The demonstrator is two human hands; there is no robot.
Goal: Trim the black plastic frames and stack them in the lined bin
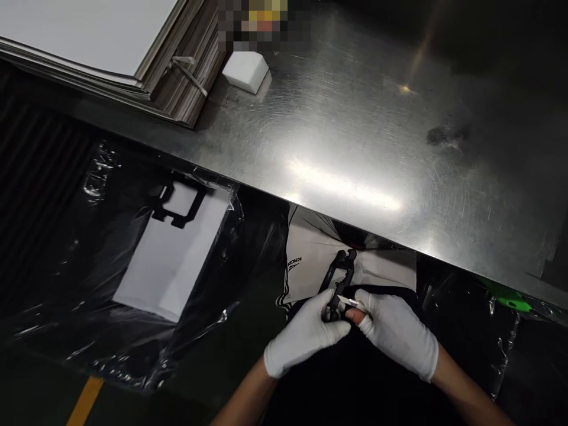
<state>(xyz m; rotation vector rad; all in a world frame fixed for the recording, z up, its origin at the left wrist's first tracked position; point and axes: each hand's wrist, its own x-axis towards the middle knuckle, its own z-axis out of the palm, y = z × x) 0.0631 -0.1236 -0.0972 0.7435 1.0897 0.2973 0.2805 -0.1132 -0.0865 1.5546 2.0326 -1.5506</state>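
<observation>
My left hand [313, 331], in a white glove, is closed around the lower end of a black plastic frame [329, 278], which tilts up over my lap. My right hand [397, 328], also gloved with a bare thumb tip, grips a small knife [348, 302]. Its short pointed blade lies right beside the frame's edge; whether it touches cannot be made out. The knife's handle is mostly hidden in my fingers. A similar black frame [191, 207] rests on a white sheet [164, 266] in clear plastic at the left.
A metal table [355, 118] spans the front, its edge just beyond my lap. On it are a tied stack of boards [173, 77] and a white block [246, 72]. A green object [512, 300] lies under the edge at right. Yellow tape [85, 402] marks the floor.
</observation>
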